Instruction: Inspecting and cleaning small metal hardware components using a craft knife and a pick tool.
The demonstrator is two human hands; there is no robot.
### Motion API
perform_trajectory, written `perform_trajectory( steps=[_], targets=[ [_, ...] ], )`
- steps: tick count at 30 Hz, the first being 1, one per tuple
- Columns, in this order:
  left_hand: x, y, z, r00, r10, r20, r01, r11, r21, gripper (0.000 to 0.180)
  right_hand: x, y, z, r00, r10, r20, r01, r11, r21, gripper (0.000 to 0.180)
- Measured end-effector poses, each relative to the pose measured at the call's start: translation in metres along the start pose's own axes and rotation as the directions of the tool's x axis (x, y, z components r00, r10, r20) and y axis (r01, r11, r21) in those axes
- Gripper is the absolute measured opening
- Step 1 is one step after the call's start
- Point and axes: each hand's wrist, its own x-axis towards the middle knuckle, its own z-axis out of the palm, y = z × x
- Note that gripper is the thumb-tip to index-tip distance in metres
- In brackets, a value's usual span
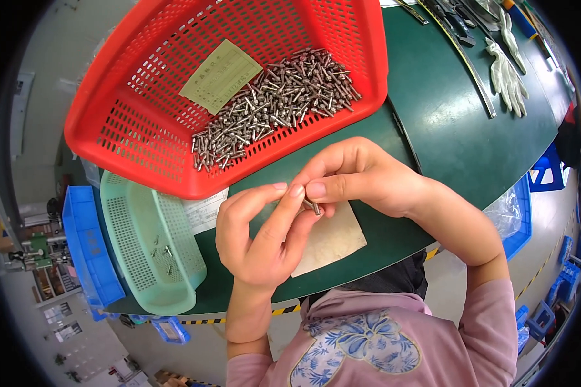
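My two hands meet above the near part of the green table, fingertips touching. Between them is a small metal pin, its lower end showing below the fingers. My left hand pinches it from the left with thumb and fingers. From the right, my right hand grips it with thumb and bent forefinger, hiding the upper part. Under the hands lies a beige sheet. Beyond them a tilted red basket holds a heap of similar metal pins and a yellowish paper slip.
Left of my hands stands a pale green basket with a few metal pieces in it, beside a blue bin. A printed paper is partly covered. White gloves and a steel ruler lie on the green table.
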Motion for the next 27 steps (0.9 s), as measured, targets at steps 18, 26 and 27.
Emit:
perform_trajectory(
  steps=[18,26,27],
  targets=[
    [-0.007,-0.007,0.004,0.935,-0.356,-0.001,0.285,0.752,-0.595,0.025,0.005,0.016,0.009,0.593,-0.803,0.062,0.51,0.315,-0.801,0.017],
    [-0.01,0.001,0.004,0.906,-0.414,0.091,0.366,0.656,-0.661,0.021,0.006,0.016,0.009,0.512,-0.855,0.081,0.48,0.206,-0.853,0.019],
    [-0.009,0.002,0.005,0.894,-0.44,0.085,0.372,0.623,-0.688,0.02,0.006,0.016,0.01,0.489,-0.866,0.099,0.467,0.164,-0.869,0.02]
  ],
)
